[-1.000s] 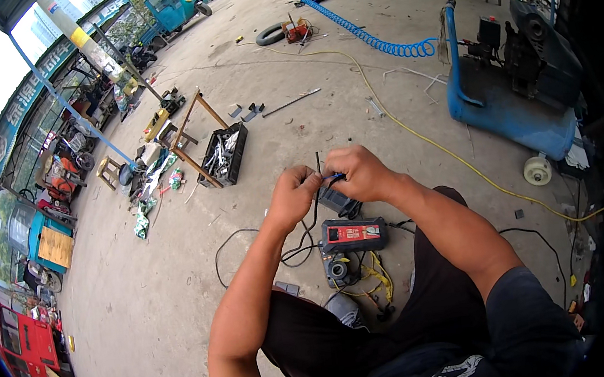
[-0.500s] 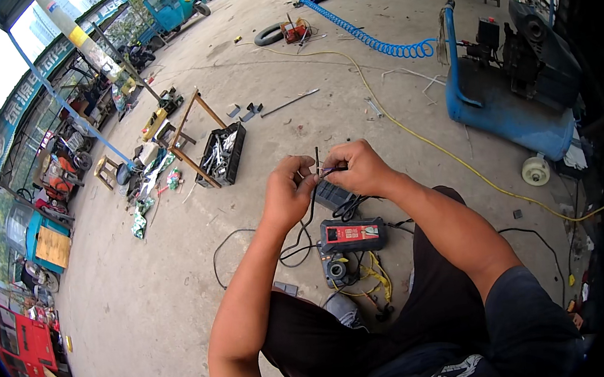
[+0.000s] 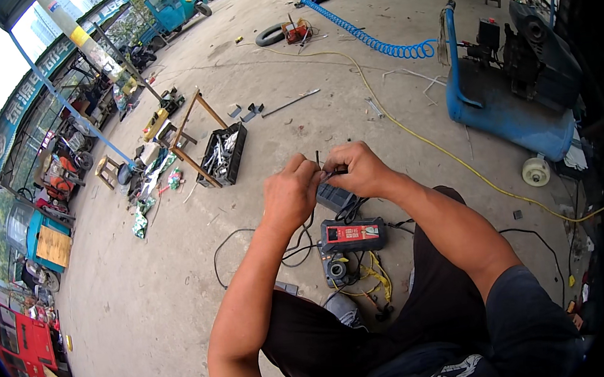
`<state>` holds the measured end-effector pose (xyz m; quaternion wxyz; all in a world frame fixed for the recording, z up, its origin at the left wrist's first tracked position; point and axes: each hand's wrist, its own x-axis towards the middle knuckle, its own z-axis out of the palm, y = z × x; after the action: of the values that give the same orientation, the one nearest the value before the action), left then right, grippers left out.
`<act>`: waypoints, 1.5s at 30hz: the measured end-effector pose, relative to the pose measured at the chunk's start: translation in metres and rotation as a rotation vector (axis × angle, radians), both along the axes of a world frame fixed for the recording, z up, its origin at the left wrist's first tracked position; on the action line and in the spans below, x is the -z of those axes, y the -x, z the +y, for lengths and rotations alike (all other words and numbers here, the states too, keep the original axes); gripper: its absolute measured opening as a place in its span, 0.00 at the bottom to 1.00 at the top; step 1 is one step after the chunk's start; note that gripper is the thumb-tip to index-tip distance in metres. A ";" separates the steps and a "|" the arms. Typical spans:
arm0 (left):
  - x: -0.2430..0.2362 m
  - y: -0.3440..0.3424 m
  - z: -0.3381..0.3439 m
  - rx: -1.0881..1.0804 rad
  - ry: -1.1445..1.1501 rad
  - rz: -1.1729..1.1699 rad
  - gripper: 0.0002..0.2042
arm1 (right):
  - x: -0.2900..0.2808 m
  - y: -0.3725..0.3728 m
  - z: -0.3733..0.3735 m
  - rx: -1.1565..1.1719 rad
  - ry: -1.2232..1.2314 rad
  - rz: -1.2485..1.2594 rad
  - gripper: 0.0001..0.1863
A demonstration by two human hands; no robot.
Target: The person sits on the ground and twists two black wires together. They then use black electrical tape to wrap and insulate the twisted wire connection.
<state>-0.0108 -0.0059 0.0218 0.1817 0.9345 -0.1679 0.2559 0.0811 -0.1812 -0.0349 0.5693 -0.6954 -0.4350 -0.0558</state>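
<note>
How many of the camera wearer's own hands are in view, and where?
2: the left hand pinches a dark cable; the right hand meets it at the right. Both are above the red-and-black box in the picture. Some fingertips are hidden.

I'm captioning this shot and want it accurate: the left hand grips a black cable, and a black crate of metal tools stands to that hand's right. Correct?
Not quite: the head view shows the black crate of metal tools to the left of the left hand, which grips a black cable.
</note>
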 end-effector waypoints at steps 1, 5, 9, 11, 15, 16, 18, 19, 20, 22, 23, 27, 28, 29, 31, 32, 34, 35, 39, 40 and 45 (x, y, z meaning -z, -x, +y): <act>0.004 -0.001 0.001 -0.016 0.020 0.008 0.05 | 0.000 0.000 0.000 -0.007 0.002 -0.044 0.08; 0.021 -0.007 0.006 -0.092 0.239 0.206 0.09 | -0.003 0.003 0.000 0.003 0.025 -0.102 0.08; 0.026 -0.011 0.008 -0.111 0.528 0.484 0.15 | -0.001 0.004 0.000 0.030 0.041 -0.202 0.07; 0.024 -0.010 0.006 -0.134 0.781 0.703 0.15 | 0.003 0.003 0.002 0.051 0.049 -0.255 0.07; 0.021 -0.010 0.011 -0.103 1.264 0.964 0.13 | 0.009 0.004 0.006 0.087 0.046 -0.291 0.07; 0.022 -0.010 0.011 -0.099 1.341 0.990 0.13 | 0.009 0.005 0.007 0.095 0.046 -0.296 0.07; 0.023 -0.010 0.013 -0.085 1.439 1.023 0.12 | 0.012 0.005 0.011 0.100 0.026 -0.280 0.07; 0.024 -0.012 0.013 -0.066 1.459 1.040 0.12 | 0.012 0.004 0.008 0.113 0.024 -0.273 0.07; 0.024 -0.013 0.013 -0.047 1.478 1.057 0.12 | 0.012 0.004 0.007 0.109 0.016 -0.245 0.08; 0.020 -0.011 0.008 -0.107 1.223 0.878 0.10 | 0.009 0.003 0.008 0.106 0.003 -0.188 0.08; 0.019 -0.009 0.006 -0.132 1.098 0.788 0.09 | 0.008 0.002 0.007 0.097 -0.004 -0.155 0.09; 0.030 -0.010 0.013 0.051 0.711 0.258 0.05 | -0.002 0.006 0.007 0.116 -0.034 0.113 0.08; 0.021 -0.008 0.007 0.048 0.607 0.228 0.06 | 0.000 0.003 0.004 0.109 -0.046 0.131 0.08; 0.011 -0.005 0.002 0.040 0.502 0.197 0.08 | 0.003 0.001 0.003 0.098 -0.061 0.151 0.08; 0.007 -0.004 0.002 0.045 0.348 0.126 0.09 | 0.004 -0.001 0.002 0.081 -0.066 0.155 0.08; 0.008 -0.005 0.004 0.058 0.300 0.086 0.09 | 0.003 0.000 0.003 0.075 -0.056 0.138 0.08; 0.008 -0.005 0.008 0.072 0.211 0.023 0.09 | 0.001 0.001 0.004 0.058 -0.041 0.115 0.09; 0.007 -0.004 0.009 0.073 0.171 0.000 0.08 | 0.000 0.001 0.004 0.047 -0.035 0.108 0.09; 0.000 0.000 0.008 0.076 0.053 -0.062 0.06 | 0.000 0.001 0.005 0.008 -0.038 0.128 0.08; -0.001 0.000 0.007 0.080 0.043 -0.055 0.06 | -0.001 0.001 0.004 0.005 -0.024 0.125 0.08; -0.004 0.002 0.001 0.069 -0.005 0.009 0.04 | 0.000 0.001 0.000 -0.006 0.020 0.070 0.08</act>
<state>-0.0132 -0.0045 0.0260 0.1887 0.9297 -0.2000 0.2449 0.0800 -0.1810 -0.0347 0.5772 -0.7014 -0.4175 -0.0251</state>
